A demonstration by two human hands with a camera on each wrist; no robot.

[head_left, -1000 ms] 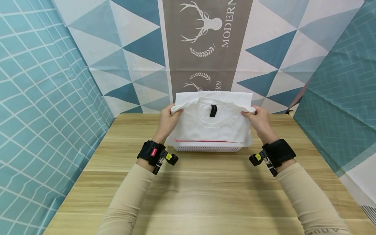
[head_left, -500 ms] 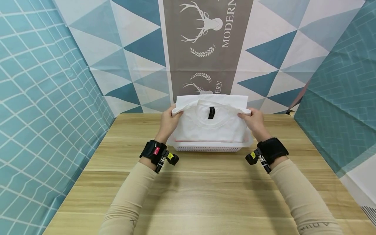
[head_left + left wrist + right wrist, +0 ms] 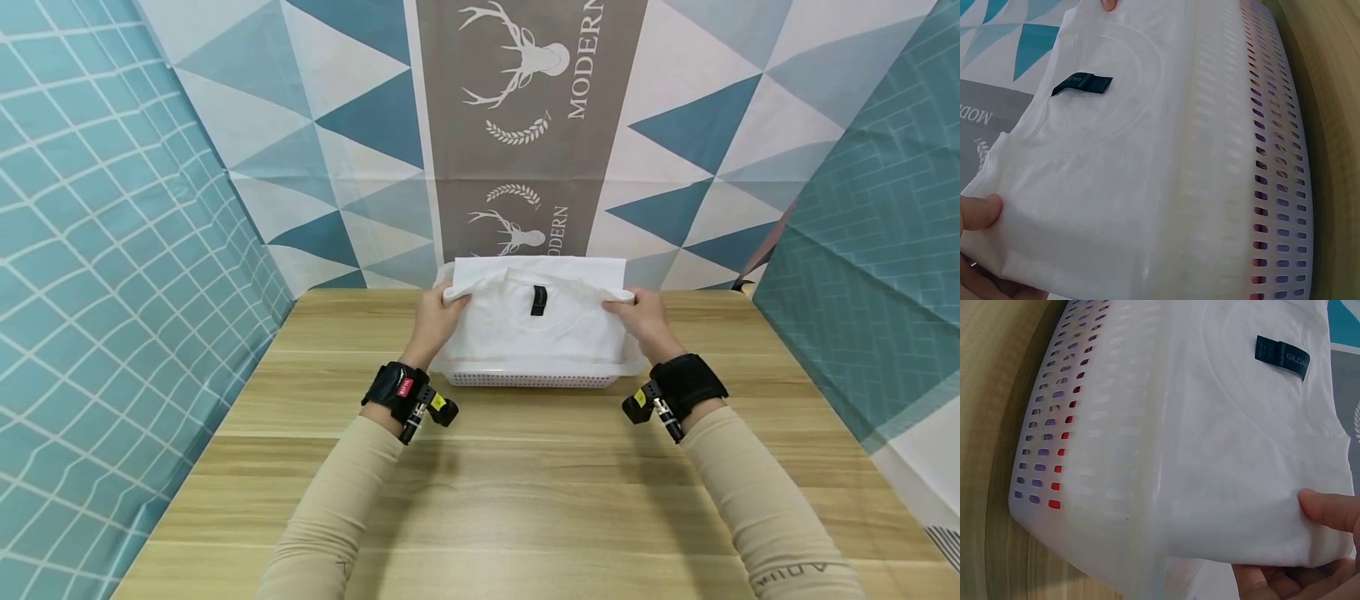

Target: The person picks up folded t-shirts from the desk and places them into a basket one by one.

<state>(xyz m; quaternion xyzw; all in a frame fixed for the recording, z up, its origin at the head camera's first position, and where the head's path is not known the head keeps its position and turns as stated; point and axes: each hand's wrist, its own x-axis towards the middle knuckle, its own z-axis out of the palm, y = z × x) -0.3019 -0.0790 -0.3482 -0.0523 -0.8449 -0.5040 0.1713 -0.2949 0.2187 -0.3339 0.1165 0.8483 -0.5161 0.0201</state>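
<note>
A folded white T-shirt (image 3: 540, 325), its dark neck label turned up, lies over a white perforated plastic basket (image 3: 532, 379). My left hand (image 3: 435, 321) pinches the shirt's far left corner, thumb on top and fingers beneath. At the far right corner my right hand (image 3: 641, 317) grips the cloth the same way. In the right wrist view the shirt's lower part (image 3: 1210, 506) sits inside the basket's near rim (image 3: 1147, 519). Through the holes in the basket wall (image 3: 1272, 187), red and purple colours show; what they belong to is hidden.
The basket stands on a wooden table (image 3: 510, 483), near its far edge. A patterned cloth (image 3: 360, 167) hangs directly behind, with a blue checked cloth (image 3: 97, 275) at the left and a teal cloth (image 3: 877, 233) at the right.
Both hands have lowered the shirt into the basket, and the right hand has moved slightly inward. The red strip seen at the basket's near rim is now covered.
</note>
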